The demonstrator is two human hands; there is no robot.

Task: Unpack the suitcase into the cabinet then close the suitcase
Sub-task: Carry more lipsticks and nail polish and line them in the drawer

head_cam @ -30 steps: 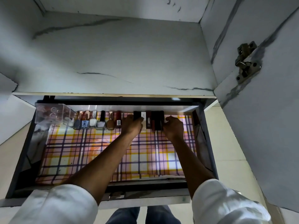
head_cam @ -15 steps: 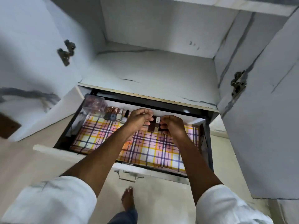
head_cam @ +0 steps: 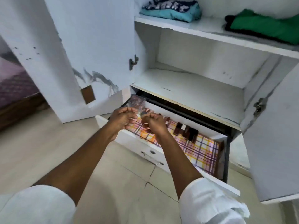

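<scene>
Suitcase not in view; cabinet (head_cam: 202, 81) stands open ahead, both doors swung wide. Nearest: two white sleeves, forearms reaching forward over the pale floor tiles. Left hand (head_cam: 120, 119) and right hand (head_cam: 154, 122) hang close together above the left end of the pulled-out drawer (head_cam: 145, 143), fingers loosely curled. Blur prevents certainty, but neither hand appears to hold anything; the fingertips look apart from the drawer contents. Inside, on a plaid liner (head_cam: 202, 151): a row of small bottles (head_cam: 166, 118) along the back wall, a cluster of dark tubes (head_cam: 186, 130) to the right, a clear plastic box (head_cam: 137, 102) at the left rear corner. Beyond, one bare shelf; above it, a folded teal garment (head_cam: 171, 10) and a green one (head_cam: 262, 26). Judgement: small-item unpacking step, hands free above the drawer. Next move probably calls for turning to the suitcase for more, or pushing the drawer shut.
</scene>
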